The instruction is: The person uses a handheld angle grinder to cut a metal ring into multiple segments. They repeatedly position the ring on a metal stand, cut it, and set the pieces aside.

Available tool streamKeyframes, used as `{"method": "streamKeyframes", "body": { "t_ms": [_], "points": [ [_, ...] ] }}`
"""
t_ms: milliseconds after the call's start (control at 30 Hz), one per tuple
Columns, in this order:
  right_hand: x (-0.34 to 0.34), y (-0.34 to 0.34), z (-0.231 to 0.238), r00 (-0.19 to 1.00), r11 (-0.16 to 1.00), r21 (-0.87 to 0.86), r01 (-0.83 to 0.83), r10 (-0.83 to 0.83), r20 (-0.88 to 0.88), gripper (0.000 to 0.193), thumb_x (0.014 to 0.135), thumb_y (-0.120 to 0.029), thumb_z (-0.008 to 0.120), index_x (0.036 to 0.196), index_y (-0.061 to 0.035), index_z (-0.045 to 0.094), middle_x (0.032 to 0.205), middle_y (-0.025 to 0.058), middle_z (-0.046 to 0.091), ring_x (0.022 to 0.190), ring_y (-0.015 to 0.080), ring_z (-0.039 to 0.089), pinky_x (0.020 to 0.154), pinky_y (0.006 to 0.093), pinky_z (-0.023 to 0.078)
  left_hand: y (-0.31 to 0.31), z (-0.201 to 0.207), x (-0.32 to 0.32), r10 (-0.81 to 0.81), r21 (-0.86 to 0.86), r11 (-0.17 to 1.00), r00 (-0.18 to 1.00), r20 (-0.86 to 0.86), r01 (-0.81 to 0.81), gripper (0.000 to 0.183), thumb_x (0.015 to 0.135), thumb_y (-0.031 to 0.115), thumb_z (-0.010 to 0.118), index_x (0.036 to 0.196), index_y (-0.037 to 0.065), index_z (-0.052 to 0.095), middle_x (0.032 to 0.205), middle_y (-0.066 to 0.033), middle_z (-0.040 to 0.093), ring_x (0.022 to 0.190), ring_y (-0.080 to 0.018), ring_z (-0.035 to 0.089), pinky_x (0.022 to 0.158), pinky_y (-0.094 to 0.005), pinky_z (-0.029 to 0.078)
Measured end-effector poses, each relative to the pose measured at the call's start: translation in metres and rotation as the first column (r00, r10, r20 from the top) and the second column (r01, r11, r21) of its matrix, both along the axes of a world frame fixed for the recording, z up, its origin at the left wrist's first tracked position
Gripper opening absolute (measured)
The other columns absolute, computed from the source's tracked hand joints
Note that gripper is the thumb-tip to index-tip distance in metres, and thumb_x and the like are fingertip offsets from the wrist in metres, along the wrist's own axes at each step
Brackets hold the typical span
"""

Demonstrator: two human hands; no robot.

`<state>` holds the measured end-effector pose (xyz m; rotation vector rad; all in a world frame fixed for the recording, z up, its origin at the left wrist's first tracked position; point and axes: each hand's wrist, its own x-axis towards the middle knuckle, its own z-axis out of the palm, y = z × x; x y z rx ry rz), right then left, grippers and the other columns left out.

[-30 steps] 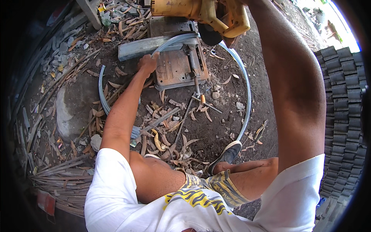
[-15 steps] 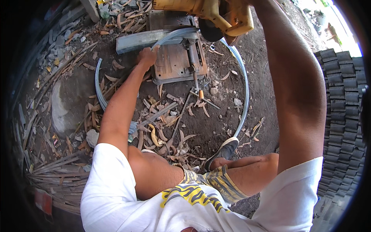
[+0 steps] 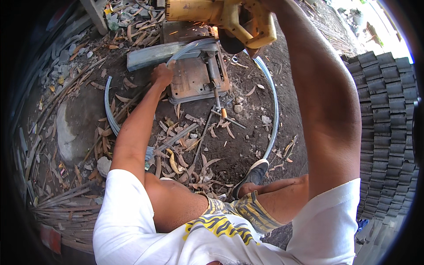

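My left hand point(image 3: 162, 74) is closed on a bundle of grey metal wires point(image 3: 191, 47), at the near left of a rusty saw base point(image 3: 190, 81). The wires run across a metal channel bar point(image 3: 152, 55) toward the vise on the base. A yellow cut-off saw point(image 3: 198, 12) stands over the wires, and orange sparks point(image 3: 204, 29) fly beneath it. At the top edge, my right hand point(image 3: 268, 4) is on the saw's handle; most of its fingers are cut off by the frame. Beyond the saw, the bundle curves down on the right to beside my shoe.
Stacked dark roof tiles point(image 3: 384, 132) stand on the right. Dry leaves, sticks and a banana peel point(image 3: 173, 161) litter the dirt. The vise's crank handle point(image 3: 224, 113) points toward me. A large flat stone point(image 3: 68, 132) and piled strips point(image 3: 66, 203) lie on the left.
Sparks now fly under the saw, where none showed before. The view has shifted slightly, while my left hand stays on the wires and my right hand on the saw.
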<state>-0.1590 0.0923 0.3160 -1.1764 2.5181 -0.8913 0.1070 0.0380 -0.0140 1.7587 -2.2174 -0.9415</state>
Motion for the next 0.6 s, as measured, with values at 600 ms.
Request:
{"method": "streamKeyframes", "body": {
  "t_ms": [600],
  "points": [
    [-0.032,-0.011,-0.026,0.730,0.848,0.155,-0.507,0.518,-0.446,0.021,0.084,-0.013,0.061,0.101,-0.0083,0.071,0.089,0.0121,0.071,0.078,0.0212,0.064,0.070,0.0374,0.052,-0.017,-0.019,-0.003,-0.009,-0.102,0.995,0.995,0.094,0.019,0.076,0.096,0.072,0.035,0.126,0.008,0.064,0.126,-0.0236,0.064,0.119,-0.0453,0.061,0.098,-0.0538,0.049]
  ]
}}
